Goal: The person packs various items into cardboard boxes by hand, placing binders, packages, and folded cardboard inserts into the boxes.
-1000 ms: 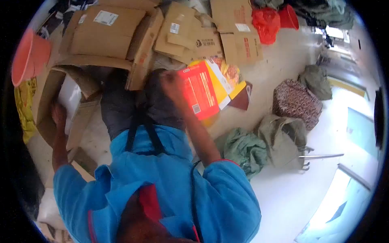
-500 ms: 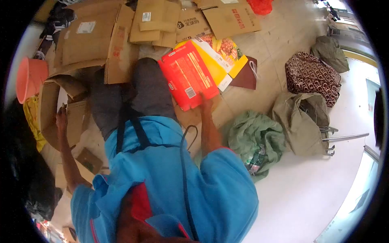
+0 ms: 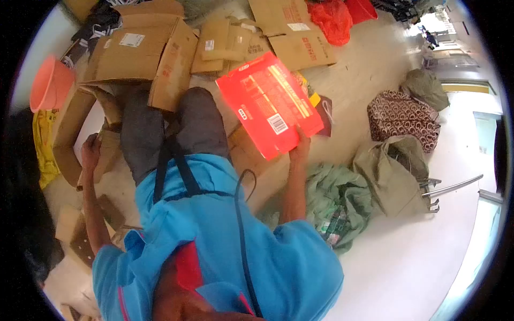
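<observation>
My right hand (image 3: pixel 301 145) grips the lower edge of a flat red printed carton (image 3: pixel 262 101) with a barcode, which is raised above the floor beside my right knee. Under it, part of a yellow printed carton (image 3: pixel 315 99) and a dark red sheet (image 3: pixel 324 119) show. My left hand (image 3: pixel 90 150) is closed at the edge of an open cardboard box (image 3: pixel 67 136) on the left, with something white (image 3: pixel 92 125) inside the box. Whether its fingers pinch the flap or the white piece is too small to tell.
Flattened cardboard (image 3: pixel 131 59) lies ahead. A pink bucket (image 3: pixel 51 85) and yellow bag (image 3: pixel 45 152) stand left. At right are a green sack (image 3: pixel 342 198), a beige sack (image 3: pixel 388 174) with metal bars (image 3: pixel 455 186), and a patterned bag (image 3: pixel 404 120). Red plastic (image 3: pixel 331 21) lies at the top.
My right hand has lifted the red carton off the yellow one and moved it to the right. My left hand has shifted slightly at the box edge.
</observation>
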The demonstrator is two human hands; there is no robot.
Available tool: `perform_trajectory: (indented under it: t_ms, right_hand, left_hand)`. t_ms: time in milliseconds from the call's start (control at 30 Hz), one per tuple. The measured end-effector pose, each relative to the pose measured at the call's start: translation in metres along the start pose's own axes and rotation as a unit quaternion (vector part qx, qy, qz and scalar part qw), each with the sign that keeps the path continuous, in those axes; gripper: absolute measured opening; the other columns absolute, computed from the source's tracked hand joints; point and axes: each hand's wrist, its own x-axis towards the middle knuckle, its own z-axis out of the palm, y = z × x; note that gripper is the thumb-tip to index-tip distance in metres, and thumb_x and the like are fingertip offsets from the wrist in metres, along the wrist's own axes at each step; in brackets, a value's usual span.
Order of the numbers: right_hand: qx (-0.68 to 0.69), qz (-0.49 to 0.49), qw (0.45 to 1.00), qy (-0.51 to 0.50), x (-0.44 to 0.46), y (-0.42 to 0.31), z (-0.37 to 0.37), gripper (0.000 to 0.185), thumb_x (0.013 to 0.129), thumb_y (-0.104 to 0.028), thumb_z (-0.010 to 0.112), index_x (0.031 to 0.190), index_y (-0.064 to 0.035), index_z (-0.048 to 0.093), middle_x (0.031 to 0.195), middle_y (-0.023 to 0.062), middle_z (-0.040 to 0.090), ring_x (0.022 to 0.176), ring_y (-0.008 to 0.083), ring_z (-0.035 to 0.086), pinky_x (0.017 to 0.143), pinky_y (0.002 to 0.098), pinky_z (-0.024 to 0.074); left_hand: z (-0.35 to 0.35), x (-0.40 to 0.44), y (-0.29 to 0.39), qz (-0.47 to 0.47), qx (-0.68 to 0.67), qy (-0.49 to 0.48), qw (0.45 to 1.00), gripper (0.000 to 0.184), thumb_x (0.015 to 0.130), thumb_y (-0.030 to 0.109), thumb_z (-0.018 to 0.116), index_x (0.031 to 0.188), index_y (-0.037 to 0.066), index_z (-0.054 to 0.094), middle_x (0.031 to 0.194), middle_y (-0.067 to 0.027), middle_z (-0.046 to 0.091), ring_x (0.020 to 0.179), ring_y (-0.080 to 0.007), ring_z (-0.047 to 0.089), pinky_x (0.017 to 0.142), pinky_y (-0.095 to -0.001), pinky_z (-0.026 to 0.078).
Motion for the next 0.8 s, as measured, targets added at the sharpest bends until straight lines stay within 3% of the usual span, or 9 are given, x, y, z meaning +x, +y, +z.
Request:
perform_trajectory:
  t_ms: [133, 233, 267, 333, 433, 500, 533, 633, 800]
  right_hand:
    - [0.016, -0.104, 0.992, -0.067, -0.024, -0.041, 0.049, 0.045, 0.084, -0.011, 0.060, 0.124, 0.0015, 0.043, 0.112, 0.0114, 0.057, 0.099, 0.0222, 0.059, 0.084, 0.0343, 0.0501]
    - [0.031, -0.054, 0.986, -0.153, -0.030, -0.051, 0.061, 0.046, 0.084, -0.012, 0.060, 0.125, 0.0005, 0.043, 0.117, 0.0129, 0.055, 0.103, 0.0230, 0.057, 0.085, 0.0353, 0.0500]
    - [0.022, -0.066, 0.984, -0.165, -0.029, -0.051, 0.064, 0.047, 0.084, -0.013, 0.060, 0.126, 0.0002, 0.042, 0.118, 0.0129, 0.055, 0.104, 0.0234, 0.057, 0.086, 0.0357, 0.0500]
    - [-0.025, -0.058, 0.979, -0.194, -0.016, -0.053, 0.067, 0.048, 0.083, -0.012, 0.061, 0.125, -0.0005, 0.044, 0.119, 0.0118, 0.055, 0.106, 0.0233, 0.056, 0.087, 0.0365, 0.0497]
    - [-0.027, -0.009, 0.962, -0.271, 0.012, -0.060, 0.065, 0.046, 0.080, -0.007, 0.063, 0.123, -0.0007, 0.047, 0.117, 0.0102, 0.056, 0.105, 0.0223, 0.056, 0.089, 0.0364, 0.0493]
    - [-0.034, -0.006, 0.956, -0.293, 0.022, -0.066, 0.057, 0.045, 0.080, -0.005, 0.063, 0.122, -0.0008, 0.048, 0.115, 0.0102, 0.057, 0.104, 0.0218, 0.057, 0.088, 0.0360, 0.0491]
    - [-0.035, -0.011, 0.952, -0.305, 0.028, -0.067, 0.055, 0.043, 0.080, -0.004, 0.064, 0.120, -0.0009, 0.050, 0.114, 0.0101, 0.058, 0.103, 0.0214, 0.058, 0.088, 0.0357, 0.0490]
    - [-0.089, 0.009, 0.933, -0.347, 0.029, -0.074, 0.075, 0.038, 0.080, -0.005, 0.064, 0.117, -0.0008, 0.052, 0.110, 0.0097, 0.060, 0.100, 0.0201, 0.059, 0.088, 0.0345, 0.0489]
    - [-0.124, 0.097, 0.934, -0.320, 0.058, -0.078, 0.087, 0.035, 0.084, -0.011, 0.063, 0.115, 0.0009, 0.053, 0.108, 0.0100, 0.060, 0.096, 0.0198, 0.060, 0.085, 0.0344, 0.0500]
  left_hand:
    - [-0.033, 0.005, 0.097, -0.097, -0.144, 0.106, 0.979, 0.025, 0.089, 0.014, 0.057, 0.108, -0.001, 0.059, 0.099, -0.0108, 0.065, 0.090, -0.0165, 0.062, 0.078, -0.0294, 0.049]
    - [-0.013, 0.000, 0.188, -0.159, -0.371, 0.007, 0.915, 0.030, 0.089, 0.021, 0.058, 0.113, 0.001, 0.059, 0.100, -0.0097, 0.065, 0.091, -0.0171, 0.062, 0.080, -0.0302, 0.049]
    - [-0.008, -0.001, 0.227, -0.112, -0.368, -0.044, 0.922, 0.039, 0.090, 0.028, 0.056, 0.119, 0.001, 0.054, 0.106, -0.0105, 0.062, 0.095, -0.0174, 0.060, 0.082, -0.0310, 0.048]
    - [0.057, 0.004, 0.287, -0.035, -0.695, -0.090, 0.712, 0.048, 0.091, 0.031, 0.055, 0.126, 0.000, 0.046, 0.114, -0.0114, 0.059, 0.100, -0.0180, 0.058, 0.085, -0.0316, 0.047]
    - [0.070, 0.025, 0.321, -0.122, -0.744, 0.031, 0.656, 0.053, 0.089, 0.030, 0.057, 0.130, 0.000, 0.041, 0.119, -0.0118, 0.056, 0.105, -0.0189, 0.056, 0.089, -0.0333, 0.046]
    - [0.067, 0.023, 0.337, -0.091, -0.876, 0.033, 0.473, 0.047, 0.088, 0.025, 0.060, 0.125, 0.001, 0.045, 0.117, -0.0110, 0.057, 0.105, -0.0190, 0.056, 0.090, -0.0349, 0.046]
    - [0.070, 0.016, 0.338, -0.151, -0.824, 0.043, 0.545, 0.044, 0.085, 0.019, 0.062, 0.122, 0.000, 0.048, 0.116, -0.0099, 0.058, 0.103, -0.0176, 0.057, 0.089, -0.0330, 0.046]
    - [0.055, 0.010, 0.311, -0.157, -0.772, 0.025, 0.615, 0.039, 0.083, 0.014, 0.064, 0.117, -0.001, 0.053, 0.110, -0.0086, 0.061, 0.099, -0.0163, 0.059, 0.088, -0.0304, 0.047]
    - [0.045, 0.000, 0.317, -0.210, -0.756, 0.033, 0.619, 0.034, 0.080, 0.008, 0.066, 0.111, -0.002, 0.057, 0.103, -0.0095, 0.063, 0.096, -0.0173, 0.060, 0.088, -0.0310, 0.047]
